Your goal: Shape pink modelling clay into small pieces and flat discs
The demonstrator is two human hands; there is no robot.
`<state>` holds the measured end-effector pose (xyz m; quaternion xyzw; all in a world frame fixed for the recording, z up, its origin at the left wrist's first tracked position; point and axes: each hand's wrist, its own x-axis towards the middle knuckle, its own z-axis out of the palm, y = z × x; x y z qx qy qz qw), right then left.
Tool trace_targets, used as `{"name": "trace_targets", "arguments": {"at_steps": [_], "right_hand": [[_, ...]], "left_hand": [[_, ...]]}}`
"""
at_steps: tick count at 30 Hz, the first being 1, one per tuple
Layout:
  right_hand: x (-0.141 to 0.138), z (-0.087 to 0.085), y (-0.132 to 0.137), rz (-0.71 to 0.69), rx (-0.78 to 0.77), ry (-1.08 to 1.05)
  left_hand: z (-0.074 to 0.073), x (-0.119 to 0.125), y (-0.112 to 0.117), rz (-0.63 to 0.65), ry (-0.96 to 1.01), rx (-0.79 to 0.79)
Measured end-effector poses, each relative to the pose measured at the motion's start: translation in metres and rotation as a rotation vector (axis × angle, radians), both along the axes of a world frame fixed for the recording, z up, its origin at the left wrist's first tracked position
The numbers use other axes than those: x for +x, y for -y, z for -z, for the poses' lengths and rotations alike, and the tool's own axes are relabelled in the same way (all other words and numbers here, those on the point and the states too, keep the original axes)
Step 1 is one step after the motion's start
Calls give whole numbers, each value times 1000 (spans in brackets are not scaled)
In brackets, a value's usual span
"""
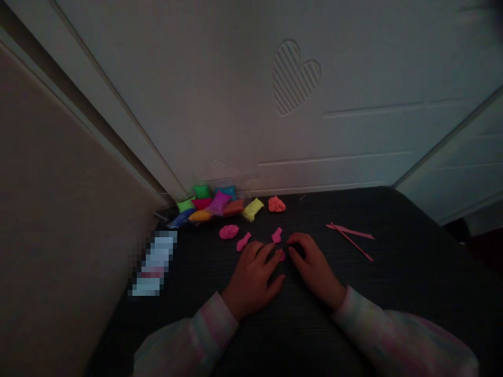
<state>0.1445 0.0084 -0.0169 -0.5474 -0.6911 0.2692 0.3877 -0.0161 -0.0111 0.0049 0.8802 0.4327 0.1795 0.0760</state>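
Note:
My left hand rests palm down on the dark table with its fingers spread. Its index fingertip is on or right beside a small pink clay piece, partly covered by the finger. Just to the right, my right hand has bent fingers, with the thumb a little apart and nothing visible held. Beyond the fingertips lie two pink clay shapes, each with a rounded end and a narrower end; the other pink shape is by my left fingers. Behind that one sits a larger pink clay lump.
Colourful clay packets are heaped at the back left, with a yellow packet and an orange clay lump beside them. Two thin pink modelling tools lie crossed at right. A blurred-out bright phone-like object is at left. A white panel stands behind.

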Motion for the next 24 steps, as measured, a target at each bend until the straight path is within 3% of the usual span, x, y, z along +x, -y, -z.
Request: {"name": "trace_targets", "arguments": {"at_steps": [6,19,24], "right_hand": [[0,-2,0,-4,-15,3],[0,-1,0,1,-24,-5],[0,1,-1,8,34,121]], "left_hand": [[2,1,-1,-6,-89,-90],[5,-3,-2,16,-97,-100],[6,-3,-3,1,-88,-105]]}}
